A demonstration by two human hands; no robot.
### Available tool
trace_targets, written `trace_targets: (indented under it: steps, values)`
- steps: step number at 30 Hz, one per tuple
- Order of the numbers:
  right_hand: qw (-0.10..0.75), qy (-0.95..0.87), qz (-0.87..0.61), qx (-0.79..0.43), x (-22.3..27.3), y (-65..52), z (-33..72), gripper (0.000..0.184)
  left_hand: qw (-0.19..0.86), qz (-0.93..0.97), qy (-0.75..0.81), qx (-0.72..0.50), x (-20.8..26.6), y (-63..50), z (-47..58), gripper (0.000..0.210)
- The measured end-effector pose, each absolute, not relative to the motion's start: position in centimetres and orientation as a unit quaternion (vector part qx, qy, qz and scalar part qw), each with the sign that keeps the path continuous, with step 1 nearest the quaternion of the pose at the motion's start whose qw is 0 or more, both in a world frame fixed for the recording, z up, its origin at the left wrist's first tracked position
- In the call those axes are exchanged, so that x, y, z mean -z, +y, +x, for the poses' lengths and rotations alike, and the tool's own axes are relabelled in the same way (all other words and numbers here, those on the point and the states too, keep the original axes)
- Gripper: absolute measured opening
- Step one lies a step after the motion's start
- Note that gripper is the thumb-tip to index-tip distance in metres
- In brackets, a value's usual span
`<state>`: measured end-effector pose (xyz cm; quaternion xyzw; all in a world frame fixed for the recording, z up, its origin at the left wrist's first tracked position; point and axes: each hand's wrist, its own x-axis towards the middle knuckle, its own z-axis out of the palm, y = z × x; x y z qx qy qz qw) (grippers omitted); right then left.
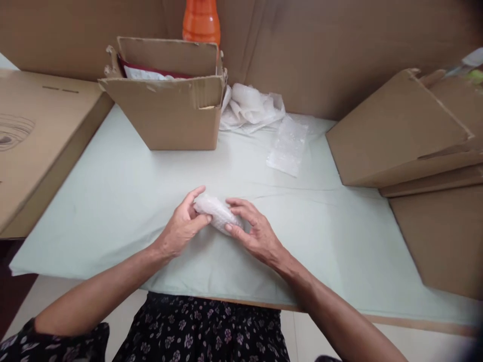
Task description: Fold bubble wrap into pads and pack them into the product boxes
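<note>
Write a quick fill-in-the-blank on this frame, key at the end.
1. The left hand and the ____ hand both touch the whitish oblong bubble-wrapped bundle.
2. The glossy orange container stands ____ the open brown cardboard box.
3. As the wearer sees it, that box is to the ____ of the flat, clear plastic sheet.
4. The flower-patterned fabric garment at the bottom has a ____ background.

Missing words: right; behind; left; black.
</note>
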<state>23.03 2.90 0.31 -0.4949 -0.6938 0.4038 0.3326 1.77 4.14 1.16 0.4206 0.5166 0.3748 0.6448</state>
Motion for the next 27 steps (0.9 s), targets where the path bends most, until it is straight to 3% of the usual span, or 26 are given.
trace_targets:
  steps: [3, 6, 8, 12, 15, 21, 24, 27]
  values:
    - [0.321, -0.665, -0.47, -0.483, -0.7, 3.4, 23.3, 0.052, 0.635, 0.486, 0.483, -0.356, -1.4, 3.9, 1.6, 0.08]
    - [0.259, -0.65, -0.435, -0.567, -1.0, 4.0, 23.6, 0.038, 0.584, 0.595, 0.448, -0.324, -2.0, 4.8, 0.2, 0.071]
    - [0.242, -0.656, -0.457, -0.55, -1.1, 4.5, 23.8, 0.028, 0.453, 0.69, 0.448, -0.343, -3.1, 6.9, -1.3, 0.065]
    - [0.256, -0.679, -0.503, -0.47, -2.2, 6.0, 25.3, 0.019, 0.035, 0.784, 0.456, -0.42, -7.3, 14.4, -4.5, 0.059]
    - [0.296, -0.729, -0.519, -0.336, -4.3, 8.0, 27.1, 0.017, -0.122, 0.774, 0.464, -0.414, -9.3, 19.3, -6.0, 0.059]
    - [0.369, -0.752, -0.546, -0.021, -14.0, 13.9, 27.2, 0.019, -0.16, 0.789, 0.437, -0.402, -6.2, 19.4, -7.0, 0.044]
    - [0.33, -0.793, -0.511, 0.037, -18.2, 19.1, 23.1, 0.02, -0.14, 0.79, 0.418, -0.426, -4.8, 18.4, -7.2, 0.042]
    - [0.258, -0.855, -0.448, 0.051, -18.6, 25.6, 17.5, 0.02, -0.116, 0.788, 0.421, -0.434, -5.0, 18.5, -7.4, 0.047]
